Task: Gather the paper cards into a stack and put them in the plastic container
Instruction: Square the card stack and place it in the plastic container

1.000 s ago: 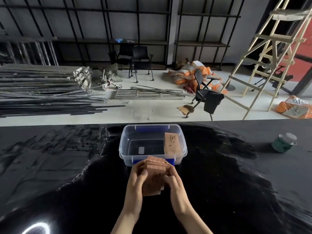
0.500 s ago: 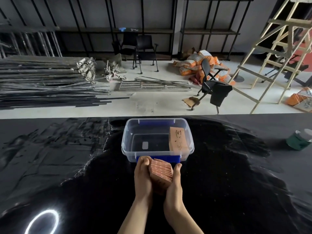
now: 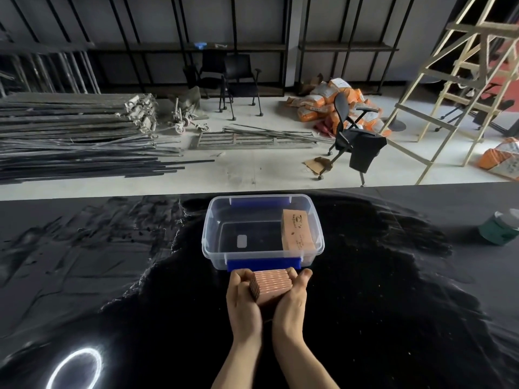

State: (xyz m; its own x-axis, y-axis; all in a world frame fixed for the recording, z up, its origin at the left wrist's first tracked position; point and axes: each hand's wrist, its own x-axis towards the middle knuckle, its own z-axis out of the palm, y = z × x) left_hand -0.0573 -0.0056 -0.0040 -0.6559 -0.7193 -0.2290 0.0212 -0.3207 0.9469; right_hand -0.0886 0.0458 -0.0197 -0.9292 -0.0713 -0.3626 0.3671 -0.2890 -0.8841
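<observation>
A squared stack of brown paper cards (image 3: 271, 282) stands on edge between my palms on the black table, just in front of the container. My left hand (image 3: 243, 301) presses its left side and my right hand (image 3: 290, 300) presses its right side. The clear plastic container (image 3: 206, 234) with blue clips sits right behind the stack. Another stack of brown cards (image 3: 296, 233) lies inside the container against its right wall.
A green jar with a pale lid (image 3: 501, 226) stands at the table's right edge. The table's far edge (image 3: 112, 198) runs just behind the container. Beyond it are metal bars, chairs, sacks and a wooden ladder on the floor.
The fanned, loose cards have been pushed together into a tight, even stack between both palms. The stack sits slightly closer to the container's front wall than a second ago.
</observation>
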